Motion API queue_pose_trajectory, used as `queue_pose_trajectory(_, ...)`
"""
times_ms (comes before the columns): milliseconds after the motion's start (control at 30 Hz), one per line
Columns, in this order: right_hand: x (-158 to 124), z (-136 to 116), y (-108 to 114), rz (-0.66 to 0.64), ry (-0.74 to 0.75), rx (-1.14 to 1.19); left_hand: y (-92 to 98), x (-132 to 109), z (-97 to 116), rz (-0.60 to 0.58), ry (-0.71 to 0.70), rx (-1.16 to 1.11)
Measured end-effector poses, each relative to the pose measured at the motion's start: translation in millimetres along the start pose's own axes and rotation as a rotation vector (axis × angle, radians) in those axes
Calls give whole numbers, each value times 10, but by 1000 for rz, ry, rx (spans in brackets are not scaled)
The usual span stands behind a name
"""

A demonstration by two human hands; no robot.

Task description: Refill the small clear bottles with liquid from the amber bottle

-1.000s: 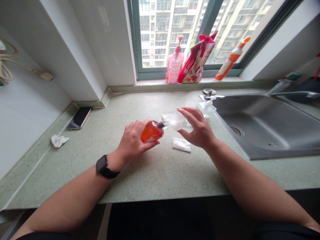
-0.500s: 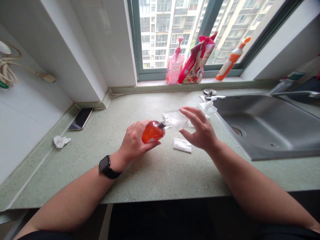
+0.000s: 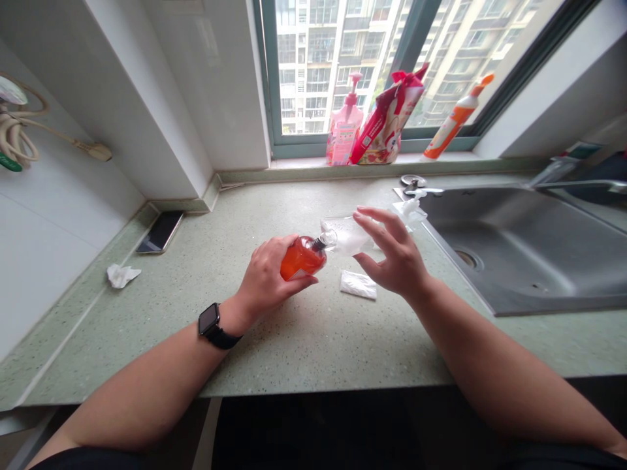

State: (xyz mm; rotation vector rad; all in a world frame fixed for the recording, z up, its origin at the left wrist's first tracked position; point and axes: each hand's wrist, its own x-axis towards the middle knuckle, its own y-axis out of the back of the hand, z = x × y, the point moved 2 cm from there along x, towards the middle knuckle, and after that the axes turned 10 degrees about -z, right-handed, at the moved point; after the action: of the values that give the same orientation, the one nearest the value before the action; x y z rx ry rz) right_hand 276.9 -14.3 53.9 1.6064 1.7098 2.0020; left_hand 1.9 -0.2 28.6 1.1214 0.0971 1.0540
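My left hand (image 3: 267,275) is closed around a clear bottle of orange-red liquid (image 3: 300,260), tipped to the right. Its dark threaded neck meets the mouth of a second clear bottle (image 3: 343,235), whose inside looks whitish and foamy. That second bottle lies nearly on its side between the thumb and fingers of my right hand (image 3: 394,251). My right palm hides its far end. Below the bottles, a folded white tissue (image 3: 358,285) rests on the counter. A translucent pump top (image 3: 412,209) lies beyond my right hand, by the sink.
A steel sink (image 3: 529,294) is set into the speckled green counter (image 3: 313,352) at right. On the left lie a phone (image 3: 160,232) and a crumpled tissue (image 3: 121,276). A pink pump bottle (image 3: 344,134), a red bag (image 3: 389,124) and an orange-and-white bottle (image 3: 455,124) line the windowsill.
Both hands keep nearly the same hold, with the bottles still mouth to mouth. The whole view has shifted slightly, so everything sits a little further right.
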Motion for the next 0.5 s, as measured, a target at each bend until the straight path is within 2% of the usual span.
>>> queue_pose_trajectory(500, 11, -25, 25, 7, 1, -22, -13, 5, 15, 0, 3, -34)
